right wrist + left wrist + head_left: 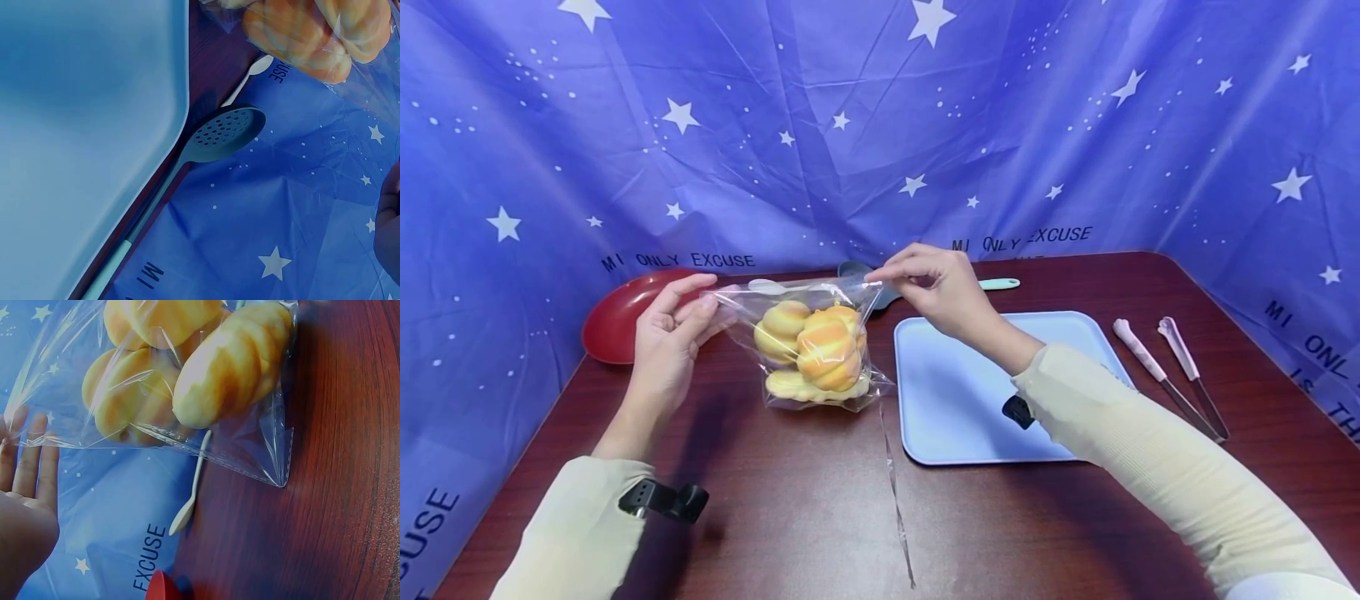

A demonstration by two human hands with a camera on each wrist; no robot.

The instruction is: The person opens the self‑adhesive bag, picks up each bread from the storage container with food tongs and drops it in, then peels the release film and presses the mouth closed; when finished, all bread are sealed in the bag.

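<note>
A clear plastic bag (741,310) filled with several bread rolls (827,350) hangs upright above the table, its top edge stretched sideways. My left hand (668,333) pinches the left top corner between thumb and fingers. At the opposite corner, the fingertips of my right hand (946,290) pinch the film. Golden rolls (228,369) show through the bag in the left wrist view, where part of the left hand (28,519) appears at the edge. Only a sliver of the right hand (389,219) enters the right wrist view.
A light blue tray (917,433) lies right of the bag, with tongs (1180,375) beyond it. Behind are a red bowl (617,321), a white spoon (190,500) and a slotted spoon (219,137). A thin clear strip (895,500) lies on the brown table (790,517).
</note>
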